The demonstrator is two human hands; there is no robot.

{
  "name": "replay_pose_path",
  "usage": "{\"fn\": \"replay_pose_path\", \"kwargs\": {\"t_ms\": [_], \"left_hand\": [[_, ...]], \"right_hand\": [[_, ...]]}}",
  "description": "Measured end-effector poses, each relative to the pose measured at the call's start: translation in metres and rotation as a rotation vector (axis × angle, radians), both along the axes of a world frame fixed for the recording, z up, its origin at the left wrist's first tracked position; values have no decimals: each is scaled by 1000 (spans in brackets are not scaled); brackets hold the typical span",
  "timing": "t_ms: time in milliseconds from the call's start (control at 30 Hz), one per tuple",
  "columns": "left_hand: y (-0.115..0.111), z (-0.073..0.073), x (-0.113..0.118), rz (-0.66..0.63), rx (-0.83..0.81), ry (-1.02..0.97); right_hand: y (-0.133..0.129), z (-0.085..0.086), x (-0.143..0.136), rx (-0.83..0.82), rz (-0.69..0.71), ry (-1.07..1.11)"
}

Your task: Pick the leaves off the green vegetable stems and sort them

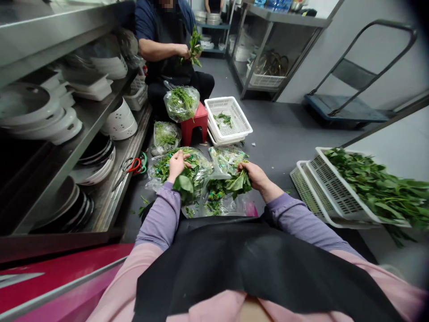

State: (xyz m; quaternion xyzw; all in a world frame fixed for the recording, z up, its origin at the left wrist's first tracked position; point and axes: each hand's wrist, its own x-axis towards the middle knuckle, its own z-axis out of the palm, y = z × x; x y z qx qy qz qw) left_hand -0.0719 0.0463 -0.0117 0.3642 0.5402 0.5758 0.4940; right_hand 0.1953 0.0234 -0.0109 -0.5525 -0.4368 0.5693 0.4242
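Note:
My left hand (178, 164) is over the left plastic bag of greens (199, 167), its fingers curled around leafy stems whose broad leaves hang below it. My right hand (253, 174) grips a bunch of leafy greens (238, 184) above an open plastic bag (214, 203) with more greens inside. Another bag of greens (228, 156) lies just beyond, between the hands. Farther forward, a bag of greens (182, 102) rests on a red stool (194, 125), and a smaller bag (165, 136) is on the floor beside it.
A white basket (246, 127) with a few leaves stands ahead. At right, stacked baskets (338, 192) hold leafy greens (378, 183). Scissors (134, 165) lie on the left shelf's edge (124, 179) near dishes. Across sits a person (167, 49) holding greens. A cart (345, 107) stands back right.

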Motion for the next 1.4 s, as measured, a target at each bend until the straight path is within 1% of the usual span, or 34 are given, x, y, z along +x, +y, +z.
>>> {"fn": "replay_pose_path", "kwargs": {"t_ms": [33, 100, 133, 200, 267, 333, 400, 467, 567, 700, 800, 867, 933, 1033, 1133, 1200, 1267, 1333, 1400], "left_hand": [[6, -1, -5, -10, -25, -99], [10, -1, -7, -79, -18, -328], [8, 1, -4, -124, -11, -434], [2, 5, 4, -204, -18, -579], [-6, 8, 13, -242, -30, -635], [-12, 9, 21, -255, -26, -634], [-16, 9, 27, -269, -30, -607], [-19, 8, 30, -273, -36, -596], [-21, 8, 32, -271, -19, -627], [-23, 8, 37, -356, 26, -647], [-25, 6, 42, -383, 72, -637], [-27, 4, 44, -404, 86, -609], [-28, 4, 44, -454, 71, -565], [-29, 5, 42, -559, 32, -500], [-30, 9, 40, -620, 31, -454], [-32, 12, 40, -619, 34, -424], [-33, 13, 41, -597, 25, -407], [-33, 10, 44, -565, -9, -434], [-31, 6, 44, -530, -67, -495]], "right_hand": [[-3, 4, 1, -20, 38, 77], [-8, 12, -4, -45, 146, 190], [-10, 17, -9, -48, 203, 203], [-12, 25, -23, -29, 296, 147], [-12, 31, -41, 24, 342, 7], [-11, 36, -61, 85, 384, -144], [-11, 37, -79, 123, 441, -257], [-12, 37, -90, 151, 470, -336], [-14, 31, -93, 186, 412, -374], [-18, 21, -87, 184, 302, -305], [-21, 18, -87, 234, 296, -254], [-21, 19, -87, 247, 291, -275], [-20, 20, -88, 218, 302, -324], [-18, 22, -86, 161, 358, -348], [-19, 21, -84, 170, 310, -332], [-20, 19, -82, 151, 262, -245], [-21, 17, -80, 109, 251, -100], [-22, 14, -78, 75, 249, 0], [-21, 12, -74, 53, 210, 22]]}}
